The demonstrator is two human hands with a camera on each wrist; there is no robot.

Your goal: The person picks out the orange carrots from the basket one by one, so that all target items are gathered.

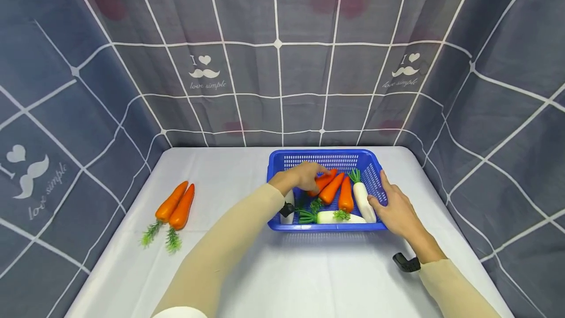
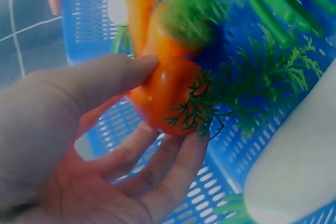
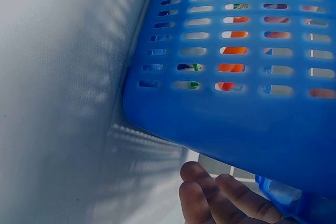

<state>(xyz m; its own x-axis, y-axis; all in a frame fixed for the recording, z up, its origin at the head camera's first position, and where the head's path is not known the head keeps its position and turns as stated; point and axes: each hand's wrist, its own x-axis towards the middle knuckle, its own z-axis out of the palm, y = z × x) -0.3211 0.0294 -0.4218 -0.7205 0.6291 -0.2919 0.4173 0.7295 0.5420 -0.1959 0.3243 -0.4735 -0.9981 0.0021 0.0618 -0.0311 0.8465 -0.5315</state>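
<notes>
In the head view my left hand [image 1: 302, 175] reaches into the left half of a blue plastic basket [image 1: 304, 227]. It grips an orange carrot [image 1: 325, 182]; the left wrist view shows the thumb on top of the thick end of this carrot [image 2: 170, 100] and the fingers curled beneath. Beside it in the basket lie two more carrots [image 1: 332, 189] with green tops. White radishes [image 1: 363, 200] lie along the basket's right, front and left sides. At the right rim, my right hand [image 1: 399, 210] holds the basket, thumb over the edge and fingers along the outside.
Two carrots [image 1: 182, 210] lie side by side on the white tabletop [image 1: 238, 171], left of the basket. Grey checked curtains [image 1: 247, 72] enclose the table at the back and both sides. A black wrist device [image 1: 406, 262] sits on the right wrist.
</notes>
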